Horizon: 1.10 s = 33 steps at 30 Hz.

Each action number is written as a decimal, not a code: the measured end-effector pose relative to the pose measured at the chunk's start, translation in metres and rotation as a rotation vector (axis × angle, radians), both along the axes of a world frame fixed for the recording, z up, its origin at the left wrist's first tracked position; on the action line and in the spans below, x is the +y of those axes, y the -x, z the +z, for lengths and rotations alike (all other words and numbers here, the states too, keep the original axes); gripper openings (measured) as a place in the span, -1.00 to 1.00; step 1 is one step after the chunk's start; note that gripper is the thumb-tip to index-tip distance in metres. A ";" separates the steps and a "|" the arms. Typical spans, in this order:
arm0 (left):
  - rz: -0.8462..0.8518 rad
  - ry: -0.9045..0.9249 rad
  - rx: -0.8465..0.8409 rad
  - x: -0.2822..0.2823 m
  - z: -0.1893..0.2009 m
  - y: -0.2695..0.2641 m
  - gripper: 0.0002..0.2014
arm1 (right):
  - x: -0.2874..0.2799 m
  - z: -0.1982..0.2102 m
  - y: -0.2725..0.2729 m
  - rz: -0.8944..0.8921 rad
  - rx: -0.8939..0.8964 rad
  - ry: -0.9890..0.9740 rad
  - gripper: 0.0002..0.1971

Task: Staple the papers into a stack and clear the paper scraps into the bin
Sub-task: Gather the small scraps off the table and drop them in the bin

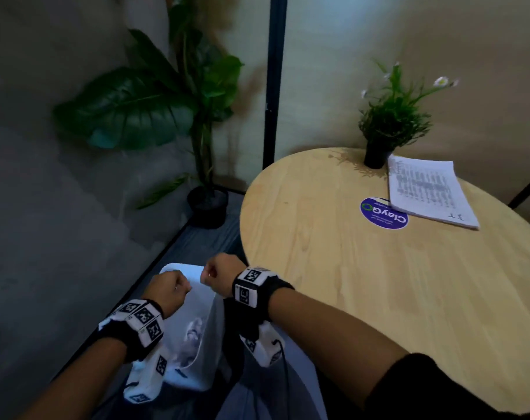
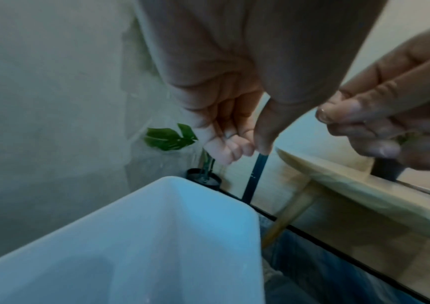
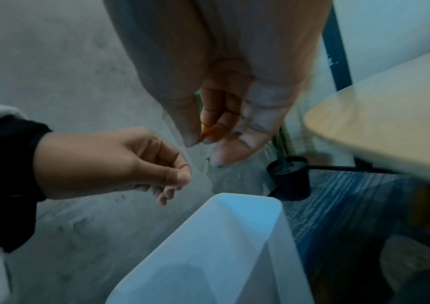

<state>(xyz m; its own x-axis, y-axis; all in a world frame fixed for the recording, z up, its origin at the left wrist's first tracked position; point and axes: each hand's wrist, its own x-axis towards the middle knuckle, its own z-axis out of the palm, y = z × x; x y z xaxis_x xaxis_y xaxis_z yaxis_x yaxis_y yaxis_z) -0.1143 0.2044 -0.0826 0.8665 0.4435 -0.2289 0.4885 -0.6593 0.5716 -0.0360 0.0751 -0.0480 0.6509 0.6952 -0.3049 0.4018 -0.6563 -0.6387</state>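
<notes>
White bin (image 1: 194,322) w/ paper scraps (image 1: 194,331) inside, both hands above, fingers curled, empty.

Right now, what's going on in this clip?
A person holds both hands over a white bin on the floor beside the round table. The left hand and right hand are curled, fingertips pinched; whether they hold scraps is unclear. Crumpled paper already lies in the bin. A stack of papers rests on the table by a small plant.

White bin (image 1: 181,269); pale wood table (image 1: 348,268); purple round sticker (image 1: 378,215); black-and-white patterned wristbands (image 1: 142,321)
</notes>
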 end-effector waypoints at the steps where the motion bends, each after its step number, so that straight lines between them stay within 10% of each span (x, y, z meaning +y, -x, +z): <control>1: 0.028 0.009 0.012 0.008 -0.004 0.005 -0.70 | 0.014 -0.004 0.003 0.011 0.007 0.018 -0.71; 21: 0.050 0.029 0.193 0.042 -0.042 0.017 -0.94 | 0.060 -0.054 0.006 -0.017 0.022 0.201 -0.64; 27: 0.014 -0.100 0.179 0.033 -0.029 0.012 -0.62 | 0.046 -0.034 0.008 0.000 0.096 0.129 -0.80; 30: -0.021 -0.055 0.102 0.023 -0.016 0.011 -0.94 | 0.032 -0.022 0.011 -0.034 0.043 0.111 -0.83; 33: -0.123 -0.065 0.073 0.010 -0.006 0.005 -0.67 | 0.009 -0.014 0.010 -0.060 0.012 0.033 -0.70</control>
